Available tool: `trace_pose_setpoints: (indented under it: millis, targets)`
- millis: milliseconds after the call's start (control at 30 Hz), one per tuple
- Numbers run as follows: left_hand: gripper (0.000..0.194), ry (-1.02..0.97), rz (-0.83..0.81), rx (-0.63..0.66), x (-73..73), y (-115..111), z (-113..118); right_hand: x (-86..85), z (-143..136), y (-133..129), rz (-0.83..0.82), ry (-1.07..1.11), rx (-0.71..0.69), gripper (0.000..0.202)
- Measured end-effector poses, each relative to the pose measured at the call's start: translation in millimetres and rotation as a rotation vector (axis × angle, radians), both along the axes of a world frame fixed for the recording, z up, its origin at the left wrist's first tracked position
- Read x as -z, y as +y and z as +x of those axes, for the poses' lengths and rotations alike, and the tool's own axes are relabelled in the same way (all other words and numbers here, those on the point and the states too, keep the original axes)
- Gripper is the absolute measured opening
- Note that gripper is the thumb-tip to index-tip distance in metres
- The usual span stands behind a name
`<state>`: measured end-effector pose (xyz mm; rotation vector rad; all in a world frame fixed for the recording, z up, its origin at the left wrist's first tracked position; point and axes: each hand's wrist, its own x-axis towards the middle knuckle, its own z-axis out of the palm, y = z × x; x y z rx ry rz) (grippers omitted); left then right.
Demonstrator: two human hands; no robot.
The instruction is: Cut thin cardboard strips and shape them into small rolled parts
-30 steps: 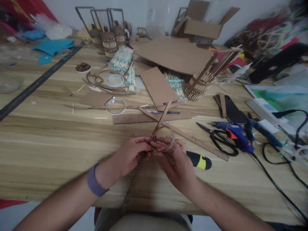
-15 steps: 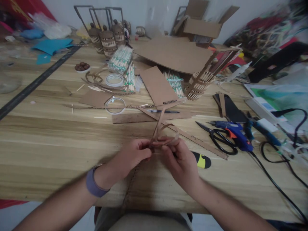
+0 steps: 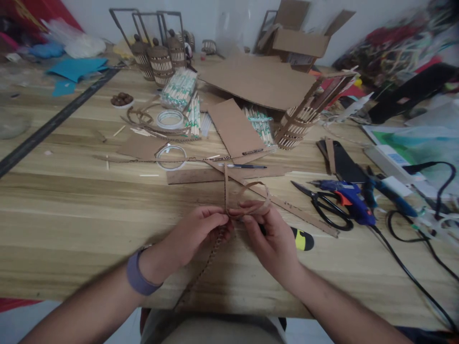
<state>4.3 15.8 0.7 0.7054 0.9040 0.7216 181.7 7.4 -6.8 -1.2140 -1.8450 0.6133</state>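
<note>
My left hand (image 3: pixel 204 231) pinches a narrow corrugated cardboard strip (image 3: pixel 215 251), which runs down towards the table's front edge and stands up beyond the fingers. My right hand (image 3: pixel 272 236) is closed on a thin peeled paper strip (image 3: pixel 263 188) that curls into a loop above its fingers. Both strips meet between the fingertips, where the thumbs partly cover them. Just beyond the hands lie a long flat cardboard strip (image 3: pixel 297 213) and a dark pen (image 3: pixel 247 166). A black and yellow handle (image 3: pixel 303 239) shows partly from behind my right hand.
Scissors (image 3: pixel 332 210) and a blue glue gun (image 3: pixel 349 196) with its cable lie to the right. Tape rolls (image 3: pixel 171 157), packs of wooden sticks (image 3: pixel 181 88) and cardboard sheets (image 3: pixel 258 79) spread across the back. A stick-covered cylinder (image 3: pixel 296 126) stands at back right.
The upright part of the corrugated strip has swung left to nearly vertical. The paper loop above my right hand has opened wider, and more of the strip shows below my left hand.
</note>
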Motion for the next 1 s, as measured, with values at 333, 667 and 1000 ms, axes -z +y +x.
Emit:
trace_pose_setpoints:
  millis: [333, 667, 1000]
  targets:
    - [0.009, -0.066, -0.118, -0.008, 0.9, 2.1, -0.9, 1.6, -0.8, -3.0, 0.093, -0.054, -0.054, 0.018]
    - [0.017, 0.145, 0.062, 0.006, -1.1, 0.3, 1.7, 0.5, -5.2, -5.9, 0.119, -0.130, -0.047, 0.015]
    - [0.026, 0.563, 0.470, 0.176, -0.5, -1.7, -4.1, 1.8, -3.0, -2.9, -0.059, -0.004, 0.034, 0.013]
